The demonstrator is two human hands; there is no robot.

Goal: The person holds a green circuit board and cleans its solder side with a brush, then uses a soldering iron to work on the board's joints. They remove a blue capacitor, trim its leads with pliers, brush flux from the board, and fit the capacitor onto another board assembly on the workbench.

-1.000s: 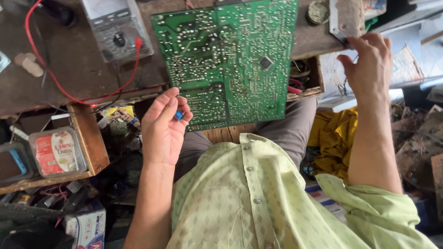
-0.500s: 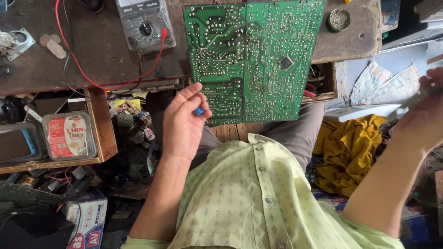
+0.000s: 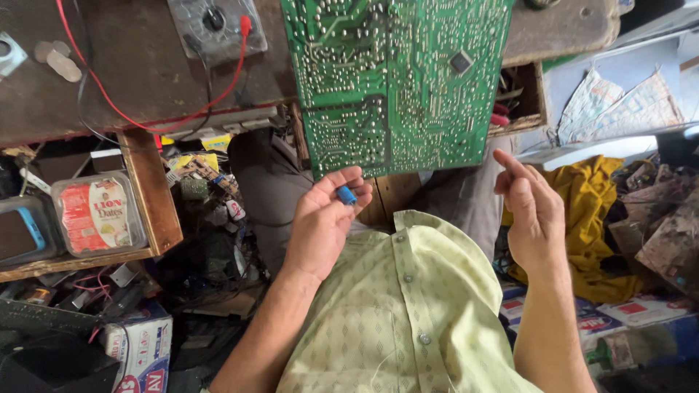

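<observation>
A large green circuit board (image 3: 399,80) lies solder side up on the brown workbench (image 3: 109,80), its near edge overhanging my lap. Just below that edge my left hand (image 3: 320,225) pinches a small blue cylindrical part (image 3: 346,194) between thumb and fingertips. My right hand (image 3: 531,211) hovers to the right of the board, fingers loosely curled and apart, holding nothing. A small dark chip (image 3: 460,62) sits on the board's right half.
A grey multimeter (image 3: 215,25) with a red lead (image 3: 131,109) lies on the bench at top left. A clear plastic box (image 3: 98,215) rests on a wooden shelf at left. Yellow cloth (image 3: 590,211), cartons and clutter fill the floor around.
My right hand has come back from the far right toward the board and now hangs empty. The view has dipped lower. My left hand still holds the blue part.
</observation>
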